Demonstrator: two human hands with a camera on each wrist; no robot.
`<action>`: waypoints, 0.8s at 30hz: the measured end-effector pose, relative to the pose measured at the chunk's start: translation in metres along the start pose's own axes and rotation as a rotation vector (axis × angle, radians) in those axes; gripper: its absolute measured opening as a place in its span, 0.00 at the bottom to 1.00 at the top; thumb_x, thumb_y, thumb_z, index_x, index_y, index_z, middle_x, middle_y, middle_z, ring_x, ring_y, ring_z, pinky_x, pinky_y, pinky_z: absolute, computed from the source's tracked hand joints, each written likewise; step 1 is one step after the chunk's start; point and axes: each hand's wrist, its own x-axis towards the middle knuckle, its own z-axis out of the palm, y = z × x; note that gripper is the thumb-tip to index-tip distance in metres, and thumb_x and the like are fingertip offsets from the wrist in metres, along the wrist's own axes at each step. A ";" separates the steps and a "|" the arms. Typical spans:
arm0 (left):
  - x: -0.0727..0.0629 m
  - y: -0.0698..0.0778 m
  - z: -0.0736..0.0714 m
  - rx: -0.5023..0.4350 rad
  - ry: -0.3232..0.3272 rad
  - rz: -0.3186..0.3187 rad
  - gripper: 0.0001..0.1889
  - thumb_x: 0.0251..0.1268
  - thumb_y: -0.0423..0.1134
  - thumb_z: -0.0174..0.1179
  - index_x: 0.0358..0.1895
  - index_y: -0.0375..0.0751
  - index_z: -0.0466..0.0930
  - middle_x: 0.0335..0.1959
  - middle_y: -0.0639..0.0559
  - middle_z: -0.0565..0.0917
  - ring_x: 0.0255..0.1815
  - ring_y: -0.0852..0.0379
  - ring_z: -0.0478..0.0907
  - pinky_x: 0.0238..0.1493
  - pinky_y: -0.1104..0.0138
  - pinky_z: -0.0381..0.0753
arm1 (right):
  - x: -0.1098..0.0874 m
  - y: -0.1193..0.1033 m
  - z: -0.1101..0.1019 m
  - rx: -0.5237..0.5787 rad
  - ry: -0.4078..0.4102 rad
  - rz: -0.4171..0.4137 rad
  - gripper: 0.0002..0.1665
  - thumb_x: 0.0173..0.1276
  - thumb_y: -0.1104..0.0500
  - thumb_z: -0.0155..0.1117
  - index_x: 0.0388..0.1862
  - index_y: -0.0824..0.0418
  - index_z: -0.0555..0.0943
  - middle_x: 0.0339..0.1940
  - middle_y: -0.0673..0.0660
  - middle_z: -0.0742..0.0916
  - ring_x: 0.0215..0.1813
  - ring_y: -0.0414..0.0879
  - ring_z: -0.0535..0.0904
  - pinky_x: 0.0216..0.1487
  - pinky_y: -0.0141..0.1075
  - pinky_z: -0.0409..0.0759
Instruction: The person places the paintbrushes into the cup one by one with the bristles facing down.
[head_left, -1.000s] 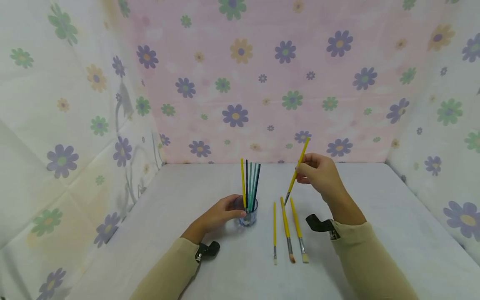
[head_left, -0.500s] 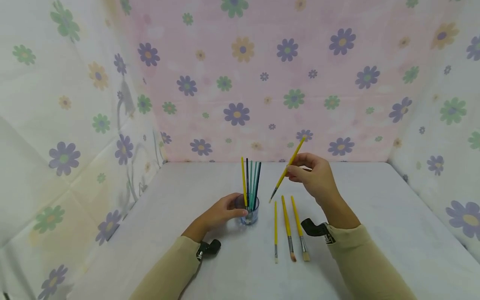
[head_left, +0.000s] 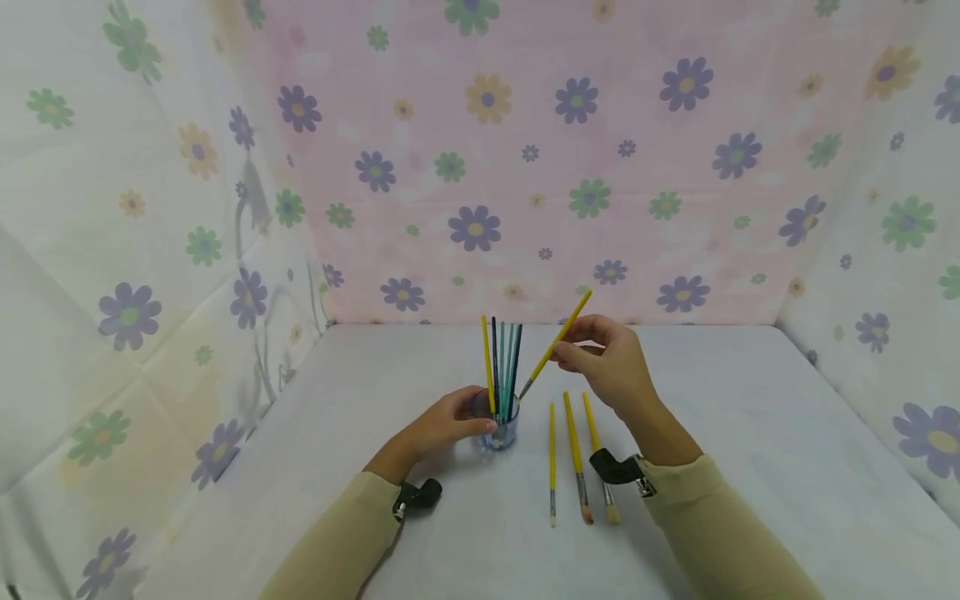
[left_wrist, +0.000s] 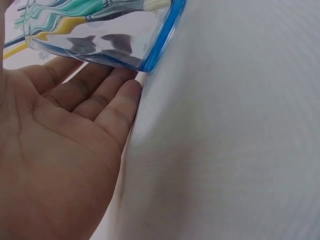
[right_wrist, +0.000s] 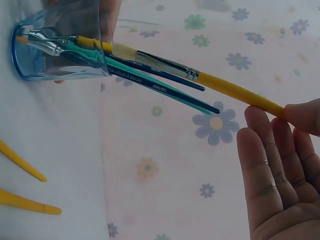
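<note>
Slim yellow-handled, pale-bristled brush [head_left: 557,343] hung slanted at the mouth of the clear, blue-tinted tumbler [head_left: 506,435].
My right hand [head_left: 613,367] pinched its handle between thumb and fingertips, bristles downward by the right rim; whether they touched it, I couldn't tell. My left hand [head_left: 438,427] curved partway round the tumbler, thumb in front, fingers behind. Inside leaned one yellow, two teal and two dark blue long-handled brushes [head_left: 502,367]. Three more yellow-handled brushes [head_left: 573,435] lay side by side on the white worktop [head_left: 390,367], to the tumbler's right.
</note>
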 end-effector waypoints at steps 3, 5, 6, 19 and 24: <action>0.001 -0.001 0.000 0.004 0.009 -0.001 0.35 0.67 0.55 0.68 0.73 0.48 0.70 0.66 0.53 0.81 0.69 0.52 0.77 0.76 0.49 0.70 | 0.000 0.003 0.003 -0.012 -0.008 -0.008 0.18 0.70 0.59 0.72 0.54 0.66 0.81 0.50 0.62 0.85 0.48 0.50 0.91 0.47 0.38 0.89; 0.001 -0.001 0.000 0.003 0.012 -0.002 0.35 0.67 0.55 0.69 0.73 0.48 0.71 0.66 0.53 0.81 0.69 0.52 0.77 0.76 0.48 0.70 | 0.000 0.006 0.005 -0.022 -0.014 -0.011 0.17 0.70 0.59 0.72 0.53 0.65 0.81 0.49 0.62 0.86 0.47 0.50 0.91 0.47 0.38 0.89; 0.001 -0.002 0.000 0.003 0.013 -0.002 0.35 0.67 0.55 0.69 0.73 0.48 0.71 0.66 0.52 0.81 0.69 0.52 0.77 0.75 0.48 0.70 | -0.001 0.007 0.006 -0.027 -0.017 -0.011 0.17 0.71 0.60 0.72 0.53 0.65 0.81 0.49 0.62 0.86 0.47 0.50 0.91 0.47 0.38 0.89; 0.001 -0.002 0.001 -0.011 0.011 0.000 0.34 0.67 0.54 0.69 0.72 0.48 0.71 0.66 0.52 0.81 0.70 0.51 0.77 0.76 0.47 0.69 | -0.003 0.020 0.023 -0.107 -0.056 0.008 0.14 0.71 0.61 0.71 0.53 0.61 0.81 0.49 0.60 0.86 0.46 0.54 0.90 0.46 0.39 0.89; 0.002 -0.001 0.000 -0.011 0.006 0.004 0.34 0.67 0.54 0.69 0.72 0.48 0.71 0.66 0.52 0.81 0.70 0.51 0.77 0.76 0.47 0.68 | -0.003 0.022 0.027 -0.119 -0.071 0.016 0.15 0.71 0.60 0.70 0.54 0.63 0.81 0.48 0.59 0.86 0.47 0.56 0.90 0.46 0.39 0.89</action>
